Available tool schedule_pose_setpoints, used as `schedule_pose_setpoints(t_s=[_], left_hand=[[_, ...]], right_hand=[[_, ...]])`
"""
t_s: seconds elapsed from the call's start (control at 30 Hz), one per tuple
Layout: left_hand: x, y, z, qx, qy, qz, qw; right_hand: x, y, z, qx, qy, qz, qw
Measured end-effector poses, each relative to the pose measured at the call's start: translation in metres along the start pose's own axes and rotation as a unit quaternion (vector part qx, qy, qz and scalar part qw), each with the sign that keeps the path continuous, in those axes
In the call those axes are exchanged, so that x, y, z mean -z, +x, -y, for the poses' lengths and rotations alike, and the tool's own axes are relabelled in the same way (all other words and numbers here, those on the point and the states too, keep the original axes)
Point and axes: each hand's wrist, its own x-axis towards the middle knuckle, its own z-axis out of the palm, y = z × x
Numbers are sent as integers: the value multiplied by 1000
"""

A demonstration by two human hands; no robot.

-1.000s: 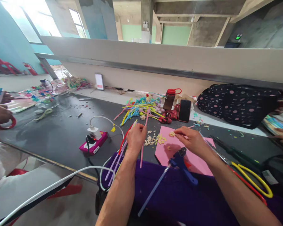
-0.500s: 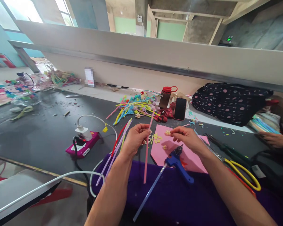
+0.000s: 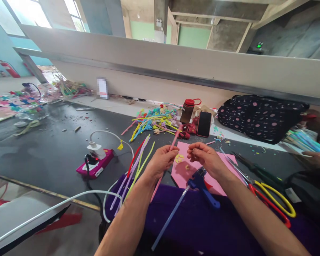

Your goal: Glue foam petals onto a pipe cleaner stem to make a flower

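"What's on the left?"

"A magenta power strip [image 3: 98, 170], left of centre, with a white charger [image 3: 96, 150] plugged in. Then loose lilac, red and lime pipe cleaners [image 3: 140, 164]."

"And the left hand [image 3: 162, 161]?"

"Mid-frame, thumb and fingers gripping a pink pipe cleaner [image 3: 175, 138] — slanted, its upper end leaning right."

"Further right?"

"A pink sheet [image 3: 180, 174], right of centre, with a blue glue gun [image 3: 202, 188] across its lower part. Above them, the right hand [image 3: 204, 158] has thumb and fingertips close together — whether they pinch anything, I can't tell. Lower right, yellow and red scissor handles [image 3: 292, 208]."
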Motion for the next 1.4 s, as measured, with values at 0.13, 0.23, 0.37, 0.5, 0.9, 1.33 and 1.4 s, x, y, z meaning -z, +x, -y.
schedule_pose_setpoints(t_s=[0.13, 0.23, 0.37, 0.5, 0.9, 1.33, 1.4], left_hand=[[-3, -2, 1, 10, 8, 47, 999], [-3, -7, -1, 20, 15, 119, 993], [-7, -15, -3, 72, 41, 202, 976], [-17, -20, 0, 116, 42, 235, 964], [-29, -22, 9, 122, 86, 237, 960], [-12, -26, -17, -58, 15, 47, 997], [-16, -18, -11, -36, 31, 54, 997]], right_hand=[[10, 0, 19, 51, 25, -38, 998], [21, 0, 30, 76, -6, -72, 994], [24, 2, 29, 9, -19, -53, 998], [19, 3, 27, -18, 7, -35, 999], [17, 6, 29, 44, 8, -65, 997], [48, -1, 48, 49, 72, -55, 995], [30, -3, 37, 17, 56, -32, 998]])
